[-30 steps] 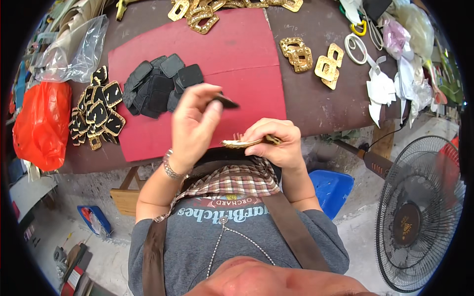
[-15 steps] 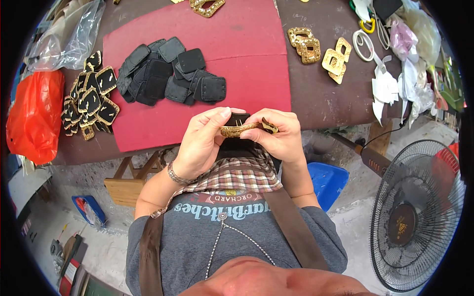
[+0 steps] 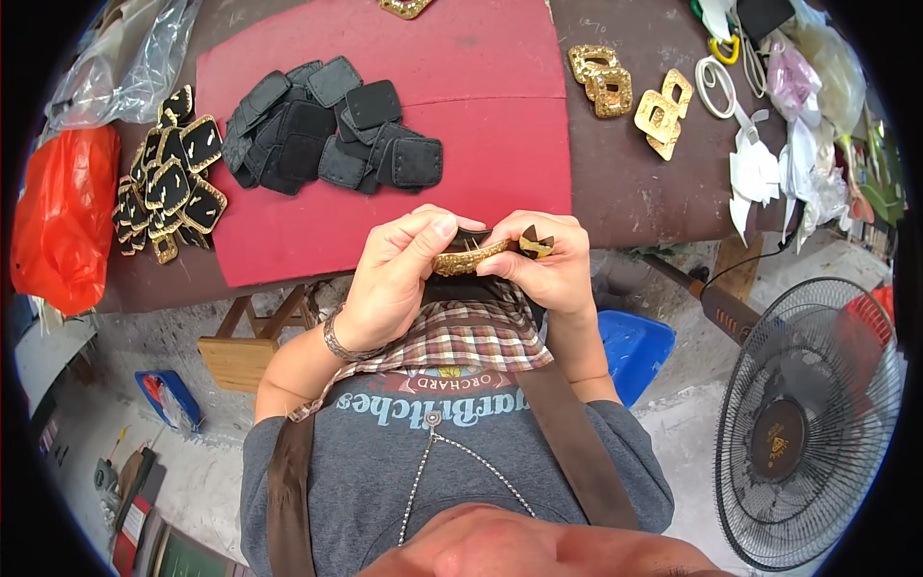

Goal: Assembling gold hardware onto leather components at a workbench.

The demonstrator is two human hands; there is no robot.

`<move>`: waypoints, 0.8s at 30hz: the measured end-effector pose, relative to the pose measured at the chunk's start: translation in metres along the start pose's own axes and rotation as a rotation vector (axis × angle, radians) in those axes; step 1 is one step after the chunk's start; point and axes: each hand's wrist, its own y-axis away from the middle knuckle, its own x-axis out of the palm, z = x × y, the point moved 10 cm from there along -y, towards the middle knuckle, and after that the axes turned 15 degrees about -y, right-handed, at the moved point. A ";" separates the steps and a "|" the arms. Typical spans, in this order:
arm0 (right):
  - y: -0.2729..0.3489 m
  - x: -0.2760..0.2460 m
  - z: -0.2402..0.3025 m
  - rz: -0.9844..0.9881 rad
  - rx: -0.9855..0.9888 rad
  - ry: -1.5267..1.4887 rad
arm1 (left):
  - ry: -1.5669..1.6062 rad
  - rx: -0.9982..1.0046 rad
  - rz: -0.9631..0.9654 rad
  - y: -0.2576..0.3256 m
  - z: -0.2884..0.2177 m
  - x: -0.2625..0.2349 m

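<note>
Since 1 second ago, both hands have closed on the gold frame [image 3: 471, 258] at chest level, below the tabletop [image 3: 635, 183] edge. Left hand [image 3: 399, 274] pinches its left end, right hand [image 3: 548, 264] presses the black patch [image 3: 531, 238] in. Best kept square, with even thumb pressure.

Glittery gold buckle [image 3: 471, 258] — matt black pads [image 3: 327, 135]
</note>
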 end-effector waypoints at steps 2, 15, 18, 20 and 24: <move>0.000 0.000 -0.002 -0.009 0.014 -0.020 | -0.001 0.012 0.000 0.000 0.000 -0.001; 0.007 -0.007 -0.007 -0.035 0.087 0.077 | -0.212 0.113 0.008 0.006 -0.009 0.000; 0.009 -0.010 0.001 -0.085 -0.096 0.119 | -0.342 0.232 -0.005 0.011 -0.022 0.005; 0.009 -0.009 -0.006 -0.127 0.027 -0.033 | -0.620 0.300 -0.034 0.015 -0.029 -0.001; 0.016 -0.008 -0.028 -0.162 0.200 -0.298 | -0.776 0.370 -0.064 0.020 -0.037 -0.002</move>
